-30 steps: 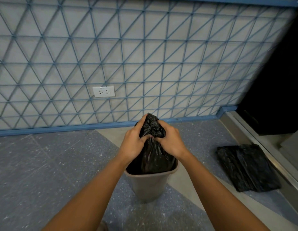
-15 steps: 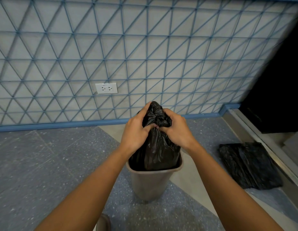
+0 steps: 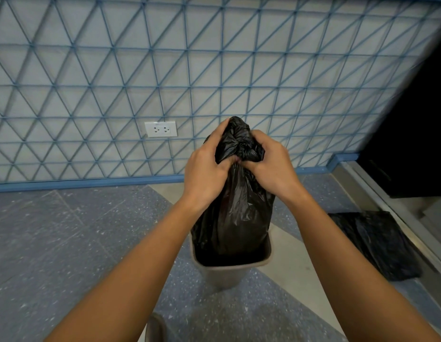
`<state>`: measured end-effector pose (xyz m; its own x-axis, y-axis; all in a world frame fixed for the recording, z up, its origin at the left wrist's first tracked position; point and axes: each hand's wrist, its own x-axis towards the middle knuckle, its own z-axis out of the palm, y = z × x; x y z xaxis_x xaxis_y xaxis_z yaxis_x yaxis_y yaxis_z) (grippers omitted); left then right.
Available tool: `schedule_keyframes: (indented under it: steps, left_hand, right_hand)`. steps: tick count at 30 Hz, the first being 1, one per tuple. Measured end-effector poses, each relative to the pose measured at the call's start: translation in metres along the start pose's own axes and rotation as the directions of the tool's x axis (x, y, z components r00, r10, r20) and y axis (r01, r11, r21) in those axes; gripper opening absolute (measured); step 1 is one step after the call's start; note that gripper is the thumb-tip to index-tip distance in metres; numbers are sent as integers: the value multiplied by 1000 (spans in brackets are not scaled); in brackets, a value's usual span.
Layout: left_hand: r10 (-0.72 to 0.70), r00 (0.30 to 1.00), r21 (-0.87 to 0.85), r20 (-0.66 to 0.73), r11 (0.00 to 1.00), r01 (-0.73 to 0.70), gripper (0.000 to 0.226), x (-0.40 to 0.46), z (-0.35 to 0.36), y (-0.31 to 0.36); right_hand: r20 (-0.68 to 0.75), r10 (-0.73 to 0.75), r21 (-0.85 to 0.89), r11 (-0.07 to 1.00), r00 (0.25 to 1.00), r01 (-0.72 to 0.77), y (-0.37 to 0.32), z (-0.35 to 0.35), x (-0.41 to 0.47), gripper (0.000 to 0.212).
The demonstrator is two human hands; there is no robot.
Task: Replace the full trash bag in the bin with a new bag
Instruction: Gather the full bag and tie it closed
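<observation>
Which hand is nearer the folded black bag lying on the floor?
Right hand. It grips the full bag's neck on the side toward the folded bag; the left hand is on the far side.

This looks like an indoor corridor or lobby of a public building, shown by the far pale wall crossed with blue triangular lines, its white double wall socket, the blue skirting strip and the speckled grey terrazzo floor.
</observation>
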<state>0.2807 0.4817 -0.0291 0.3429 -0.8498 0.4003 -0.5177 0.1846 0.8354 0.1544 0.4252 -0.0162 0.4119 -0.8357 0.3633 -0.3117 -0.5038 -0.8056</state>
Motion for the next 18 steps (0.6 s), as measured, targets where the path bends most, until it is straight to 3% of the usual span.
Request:
schedule_keyframes:
  steps: [5,9,13,16,18]
  left_hand:
    - [47,998,-59,-33,997,-49,73,15,-15,22]
    - [198,976,-110,-91,972,-208,71,35,-54,68]
    - [384,914,103,-135,922,-372,49,52,-108,97]
    - [360,922,164,-142,927,-337,34,69,-151,97]
    - [316,948,228,-37,926,-300,31,78,-177,90]
  right_hand:
    - [-3,-61,-37,997,998,61,-32,-12,15,33]
    - [-16,-195,-57,979,981,194,-91,-30,35,36]
    - [8,-291,-50,955,957,292,-149,-31,51,42]
    - [97,-300,-152,938,949,312,-174,-17,67,18]
    - [189,-336,-208,905,923,372,-186,1,76,17]
